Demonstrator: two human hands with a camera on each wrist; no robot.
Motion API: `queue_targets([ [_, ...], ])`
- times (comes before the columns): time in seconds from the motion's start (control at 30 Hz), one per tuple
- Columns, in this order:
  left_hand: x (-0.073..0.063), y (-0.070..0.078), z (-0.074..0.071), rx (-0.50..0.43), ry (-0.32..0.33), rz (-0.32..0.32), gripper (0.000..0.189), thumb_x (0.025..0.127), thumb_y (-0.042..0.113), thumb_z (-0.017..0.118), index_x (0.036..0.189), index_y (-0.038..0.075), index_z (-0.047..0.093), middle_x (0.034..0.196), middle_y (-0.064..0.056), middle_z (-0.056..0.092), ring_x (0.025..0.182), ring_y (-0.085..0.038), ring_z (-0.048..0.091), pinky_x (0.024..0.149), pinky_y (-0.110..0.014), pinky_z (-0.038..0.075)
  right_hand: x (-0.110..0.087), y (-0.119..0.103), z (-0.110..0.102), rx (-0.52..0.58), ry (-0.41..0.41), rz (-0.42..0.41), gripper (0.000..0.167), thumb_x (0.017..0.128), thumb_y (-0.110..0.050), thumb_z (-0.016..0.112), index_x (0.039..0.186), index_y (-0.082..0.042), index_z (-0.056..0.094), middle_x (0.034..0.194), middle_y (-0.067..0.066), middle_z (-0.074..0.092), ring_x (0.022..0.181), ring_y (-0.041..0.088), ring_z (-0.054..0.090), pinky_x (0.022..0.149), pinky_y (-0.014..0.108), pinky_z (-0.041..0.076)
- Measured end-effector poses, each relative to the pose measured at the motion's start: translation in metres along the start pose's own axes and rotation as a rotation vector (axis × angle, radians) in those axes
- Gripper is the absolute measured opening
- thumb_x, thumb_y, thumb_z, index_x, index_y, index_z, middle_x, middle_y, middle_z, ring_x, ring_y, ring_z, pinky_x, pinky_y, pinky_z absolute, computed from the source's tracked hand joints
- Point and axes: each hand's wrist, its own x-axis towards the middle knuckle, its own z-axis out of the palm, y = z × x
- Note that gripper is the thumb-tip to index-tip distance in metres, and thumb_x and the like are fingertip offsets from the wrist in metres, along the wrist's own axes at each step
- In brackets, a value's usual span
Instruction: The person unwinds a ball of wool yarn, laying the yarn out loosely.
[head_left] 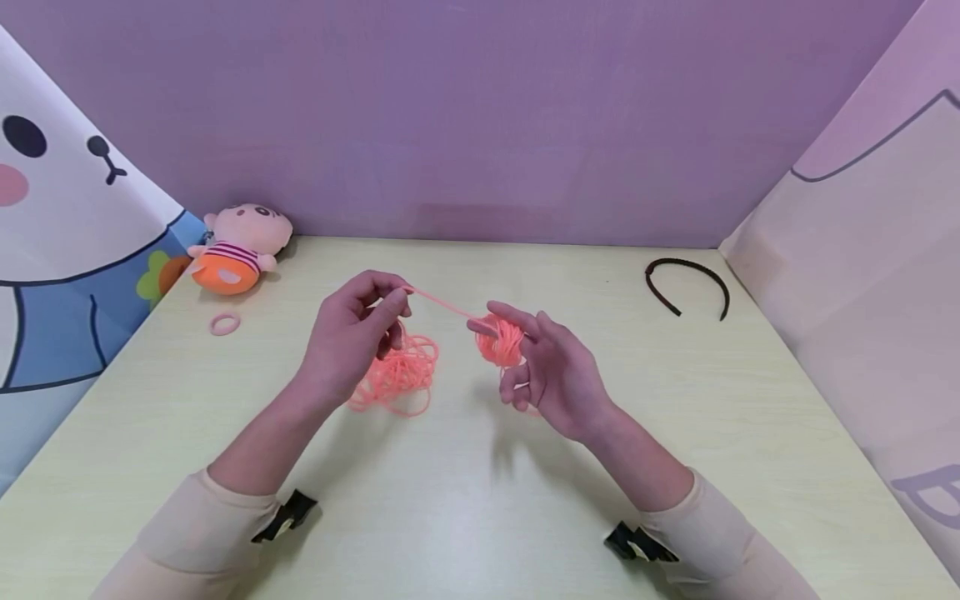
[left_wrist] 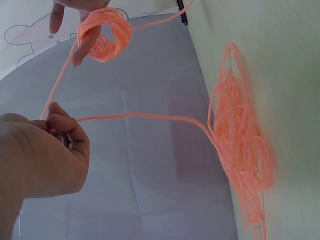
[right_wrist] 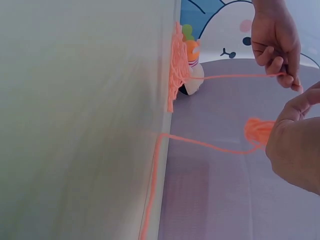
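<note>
My left hand (head_left: 360,329) pinches a strand of coral yarn between thumb and fingers, above the table. From there the strand (head_left: 442,303) runs taut to a wound coil of yarn (head_left: 500,340) at my right hand (head_left: 562,375). That coil sits looped around the right hand's extended fingers, and one finger (left_wrist: 87,47) shows through its hole in the left wrist view. A loose heap of the same yarn (head_left: 397,379) lies on the table below my left hand. Another strand (left_wrist: 145,116) leads from the heap up to the left hand. A tail of yarn (right_wrist: 210,145) hangs from the coil to the tabletop.
At the back left lies a plush doll (head_left: 240,250) with a striped top, and a pink ring (head_left: 224,323) in front of it. A dark headband (head_left: 686,262) rests at the back right. Purple and cartoon-printed panels (head_left: 487,125) enclose the table (head_left: 450,533).
</note>
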Motion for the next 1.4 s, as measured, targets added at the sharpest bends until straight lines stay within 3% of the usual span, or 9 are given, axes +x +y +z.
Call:
queue_targets([
  [0.43,0.006,0.0,-0.012,0.072,0.163,-0.17,0.028,0.107,0.031,0.053,0.124,0.01,0.058,0.116,-0.006,0.058,0.069,-0.016,0.062,0.055,-0.024,0.053,0.0,0.0,-0.002,0.035,0.048,-0.056,0.051,0.109,-0.038,0.026,0.148,-0.016,0.048,0.145,0.007,0.054,0.063,0.016,0.067,0.052,0.023,0.045],
  [0.63,0.01,-0.003,-0.017,0.025,0.256,-0.209,0.022,0.107,0.029,0.051,0.121,0.013,0.056,0.119,-0.004,0.054,0.069,-0.016,0.062,0.054,-0.024,0.053,0.0,0.0,-0.002,0.047,0.063,-0.074,0.052,0.108,-0.038,0.025,0.149,-0.014,0.046,0.141,0.007,0.055,0.062,0.016,0.067,0.051,0.023,0.04],
  [0.73,0.012,-0.004,-0.018,0.015,0.256,-0.229,0.024,0.107,0.029,0.051,0.125,0.013,0.053,0.126,-0.003,0.051,0.071,-0.016,0.063,0.055,-0.024,0.054,0.0,0.0,-0.002,0.051,0.064,-0.072,0.052,0.108,-0.037,0.025,0.149,-0.013,0.047,0.141,0.007,0.055,0.061,0.016,0.067,0.051,0.024,0.039],
  [0.87,0.011,-0.005,-0.015,0.047,0.148,-0.233,0.033,0.107,0.024,0.051,0.136,0.009,0.045,0.139,-0.004,0.046,0.076,-0.019,0.064,0.058,-0.027,0.054,0.0,0.0,-0.001,0.05,0.05,-0.071,0.051,0.109,-0.036,0.024,0.147,-0.014,0.049,0.142,0.009,0.055,0.061,0.016,0.067,0.051,0.024,0.041],
  [1.03,0.008,-0.012,-0.004,0.131,-0.085,-0.248,0.036,0.104,0.015,0.056,0.138,0.007,0.048,0.144,-0.007,0.047,0.074,-0.026,0.064,0.057,-0.029,0.052,-0.001,0.001,-0.001,0.064,-0.015,-0.079,0.054,0.109,-0.038,0.026,0.152,-0.01,0.042,0.143,0.009,0.055,0.062,0.016,0.067,0.052,0.024,0.047],
  [1.23,-0.002,-0.022,0.013,0.233,-0.37,-0.288,0.038,0.101,0.021,0.064,0.137,0.016,0.054,0.139,-0.008,0.053,0.077,-0.04,0.064,0.057,-0.037,0.053,-0.002,0.002,0.0,0.097,-0.108,-0.075,0.057,0.108,-0.045,0.031,0.151,-0.01,0.042,0.144,0.008,0.054,0.065,0.018,0.069,0.052,0.025,0.046],
  [1.4,-0.007,-0.028,0.019,0.281,-0.526,-0.267,0.041,0.1,0.022,0.065,0.139,0.023,0.056,0.14,-0.004,0.055,0.076,-0.042,0.067,0.056,-0.044,0.055,-0.002,0.004,0.0,0.127,-0.184,-0.085,0.056,0.109,-0.045,0.027,0.15,-0.012,0.046,0.145,0.008,0.053,0.068,0.018,0.07,0.053,0.025,0.048],
])
